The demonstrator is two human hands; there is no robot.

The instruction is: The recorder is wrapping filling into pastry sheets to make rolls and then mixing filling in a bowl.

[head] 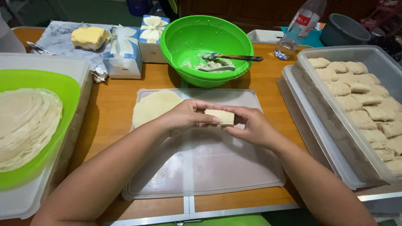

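Green at the far left, a bowl [63, 88] holds our stack of thin wrappers [25, 125]. Next come a butter block [88, 37] and two white-and-blue boxes [123, 52] at the back of the wooden surface [111, 109]. On the clear board [201, 167] lies one round wrapper [153, 106]. Above it our left hand [186, 115] and right hand [251, 125] pinch a folded roll [220, 117] between fingertips. Behind sits the filling bowl [207, 46] with spoons. Rightmost, a tray [335, 121] carries finished rolls [368, 109].
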